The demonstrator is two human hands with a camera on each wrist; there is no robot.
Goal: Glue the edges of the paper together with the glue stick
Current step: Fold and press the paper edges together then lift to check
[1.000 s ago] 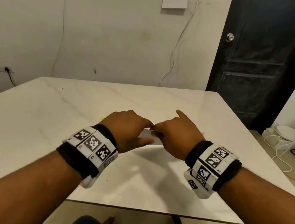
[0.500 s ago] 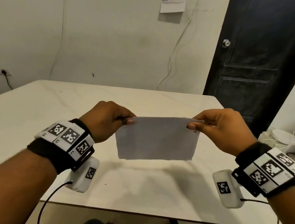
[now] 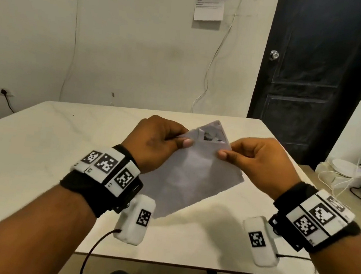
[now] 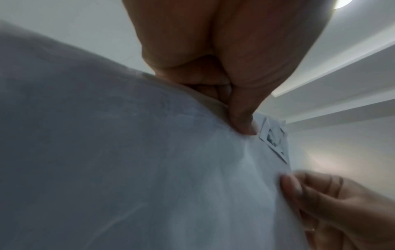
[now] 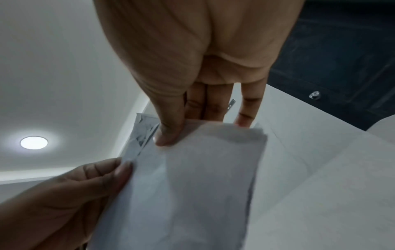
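Turning the paper [image 3: 189, 176] from flat and level half a second ago, you now hold it tilted above the worktop [image 3: 36, 153], left hand [image 3: 158, 143] pinching at 10 o'clock, right hand [image 3: 260, 162] at 2; no glue stick shows, so gluing looks unstarted.

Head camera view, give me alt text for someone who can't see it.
Two hands hold a sheet of paper above a white table, the left hand and right hand each pinching its top edge. A dark door stands behind on the right.
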